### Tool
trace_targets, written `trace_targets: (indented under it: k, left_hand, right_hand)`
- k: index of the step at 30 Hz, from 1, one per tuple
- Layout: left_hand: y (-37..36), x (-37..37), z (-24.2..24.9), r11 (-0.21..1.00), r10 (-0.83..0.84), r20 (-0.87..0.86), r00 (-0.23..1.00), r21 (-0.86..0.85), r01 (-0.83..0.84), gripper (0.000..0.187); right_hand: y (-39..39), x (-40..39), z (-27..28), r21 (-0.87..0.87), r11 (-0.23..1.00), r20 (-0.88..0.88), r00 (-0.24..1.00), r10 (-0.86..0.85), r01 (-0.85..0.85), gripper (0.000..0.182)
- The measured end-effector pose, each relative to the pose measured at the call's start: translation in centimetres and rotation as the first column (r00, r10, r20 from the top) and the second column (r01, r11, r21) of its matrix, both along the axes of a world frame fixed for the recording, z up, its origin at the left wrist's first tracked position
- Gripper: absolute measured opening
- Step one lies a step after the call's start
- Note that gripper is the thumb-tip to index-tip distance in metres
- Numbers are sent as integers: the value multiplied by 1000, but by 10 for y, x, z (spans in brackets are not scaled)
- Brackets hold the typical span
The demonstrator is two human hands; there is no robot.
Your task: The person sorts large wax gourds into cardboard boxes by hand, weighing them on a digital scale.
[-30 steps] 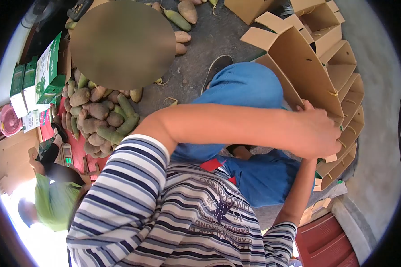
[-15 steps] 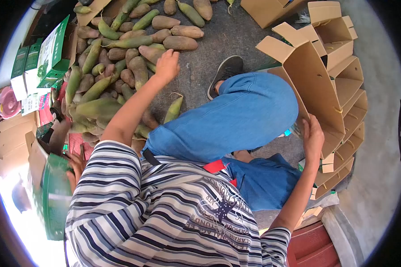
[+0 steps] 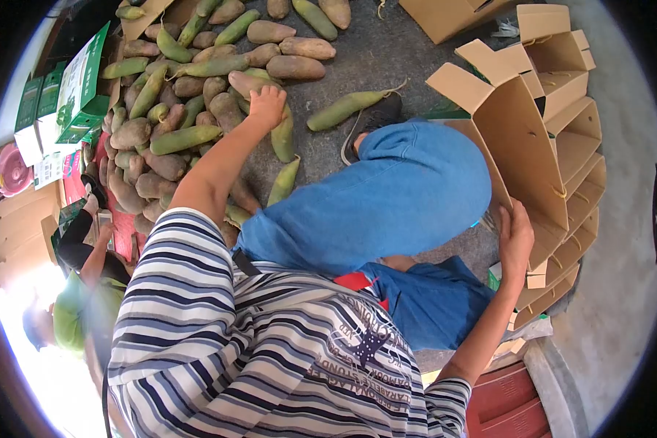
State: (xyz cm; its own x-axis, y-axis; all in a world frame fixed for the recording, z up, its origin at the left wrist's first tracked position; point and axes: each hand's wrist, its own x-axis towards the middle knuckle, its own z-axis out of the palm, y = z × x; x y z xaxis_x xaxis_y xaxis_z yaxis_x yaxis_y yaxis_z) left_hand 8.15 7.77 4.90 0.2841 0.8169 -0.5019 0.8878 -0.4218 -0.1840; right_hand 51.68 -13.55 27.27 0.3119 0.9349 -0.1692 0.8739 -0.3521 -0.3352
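My left hand (image 3: 268,106) is over the edge of a heap of roots, fingers bent a little and apart. A pinkish-brown root (image 3: 245,82) lies just beyond its fingertips. From beside the palm a green radish (image 3: 283,137) reaches down toward my knee. My right hand (image 3: 516,237) grips the near edge of an open cardboard box (image 3: 515,131) standing at my right knee. Its fingers curl at the cardboard, and the box interior faces up and to the right. Another green radish (image 3: 347,111) lies alone on the dark floor by my shoe (image 3: 376,117).
More open cardboard boxes (image 3: 584,157) stand in a row at the right. A further carton (image 3: 452,18) is at the top. Green-and-white printed boxes (image 3: 84,87) stand at the left, with a pink round container (image 3: 14,170). A co-worker in a green top (image 3: 69,310) is at lower left.
The co-worker's green container has gone from view, and the blurred roots by it have settled on the heap. Green radishes now lie near my left hand and shoe. My right hand stays at the box.
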Motion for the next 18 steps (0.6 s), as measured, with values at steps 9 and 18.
trace_targets:
  k: [9, 18]
  left_hand:
    - [1, -15, -11, 995, 43, -62, 997, -89, -48, 30]
    - [-1, 0, 24, 941, -75, -27, 997, -334, 62, 42]
  right_hand:
    - [0, 0, 2, 28, 999, 9, 1000, 28, -28, 20]
    - [-1, 0, 3, 7, 1000, -52, 999, 5, -5, 20]
